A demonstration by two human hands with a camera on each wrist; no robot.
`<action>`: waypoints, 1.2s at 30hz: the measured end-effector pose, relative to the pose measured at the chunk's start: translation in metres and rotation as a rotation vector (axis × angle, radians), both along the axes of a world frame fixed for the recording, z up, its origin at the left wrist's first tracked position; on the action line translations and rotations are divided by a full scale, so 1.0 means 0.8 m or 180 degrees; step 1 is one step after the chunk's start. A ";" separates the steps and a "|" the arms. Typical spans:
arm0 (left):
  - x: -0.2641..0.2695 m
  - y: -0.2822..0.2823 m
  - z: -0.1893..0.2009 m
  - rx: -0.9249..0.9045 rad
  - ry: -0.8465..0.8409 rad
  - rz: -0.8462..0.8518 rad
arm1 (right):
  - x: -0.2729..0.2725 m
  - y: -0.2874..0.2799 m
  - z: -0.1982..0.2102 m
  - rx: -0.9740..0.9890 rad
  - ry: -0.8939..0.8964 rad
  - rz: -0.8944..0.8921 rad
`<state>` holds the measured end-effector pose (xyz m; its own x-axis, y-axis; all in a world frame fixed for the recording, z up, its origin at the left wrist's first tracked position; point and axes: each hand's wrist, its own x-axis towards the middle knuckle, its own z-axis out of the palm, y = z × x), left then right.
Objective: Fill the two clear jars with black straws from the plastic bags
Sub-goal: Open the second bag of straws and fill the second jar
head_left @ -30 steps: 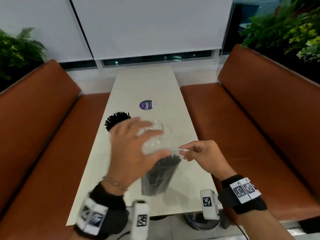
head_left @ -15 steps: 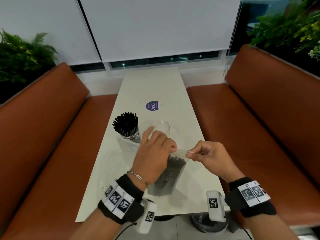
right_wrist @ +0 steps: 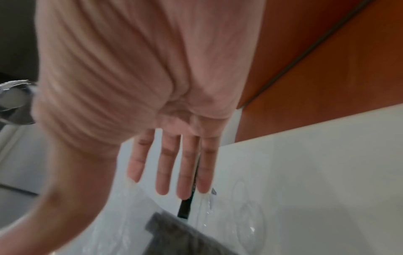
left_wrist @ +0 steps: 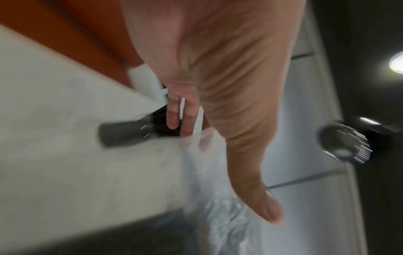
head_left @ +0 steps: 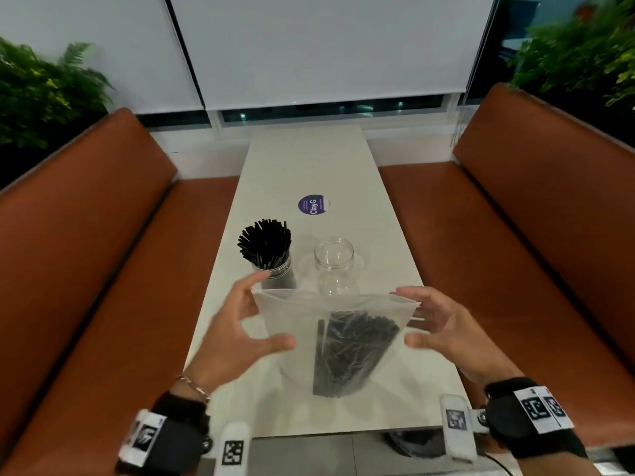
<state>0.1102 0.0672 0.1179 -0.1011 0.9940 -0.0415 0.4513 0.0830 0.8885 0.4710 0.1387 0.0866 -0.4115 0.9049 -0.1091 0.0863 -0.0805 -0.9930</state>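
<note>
A clear plastic bag (head_left: 302, 324) stands upright at the near end of the table, with a bundle of black straws (head_left: 354, 352) in its right half. My left hand (head_left: 266, 310) has spread fingers at the bag's top left corner and its thumb on the front. My right hand (head_left: 409, 317) is spread the same way at the top right corner. Behind the bag, a clear jar (head_left: 276, 271) is packed with black straws and an empty clear jar (head_left: 334, 266) stands to its right. In the blurred wrist views, straight fingers (left_wrist: 174, 120) (right_wrist: 163, 172) touch the bag (left_wrist: 218, 215) (right_wrist: 122, 215).
The narrow white table (head_left: 302, 166) runs away from me, with a round purple sticker (head_left: 312, 205) past the jars. Brown benches (head_left: 103, 269) (head_left: 498, 252) flank it. The table's near edge (head_left: 343, 432) lies just below the bag.
My left hand has come off the bag's mouth to its left edge. The right hand has let go of its pinch on the top corner and spread out. The bag now hangs wide between them.
</note>
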 end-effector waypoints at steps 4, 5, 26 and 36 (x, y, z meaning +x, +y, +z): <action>0.049 0.009 -0.087 -0.0773 -0.0075 -0.0514 | -0.029 -0.017 -0.047 -0.0113 -0.0753 0.0597; 0.065 0.013 -0.102 -0.0785 -0.0122 -0.0712 | -0.041 -0.022 -0.063 -0.0137 -0.0985 0.0578; 0.159 0.061 -0.203 -0.1012 -0.1110 0.0068 | -0.108 -0.017 -0.176 -0.0210 -0.1125 -0.0391; 0.165 0.066 -0.236 -0.0683 -0.0377 -0.0268 | -0.094 -0.018 -0.110 -0.1330 0.0219 0.0406</action>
<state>0.2421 0.1197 -0.0707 -0.0001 0.9659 -0.2590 0.3584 0.2418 0.9017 0.3959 0.1246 -0.0017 -0.5361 0.7304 -0.4232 0.0562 -0.4694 -0.8812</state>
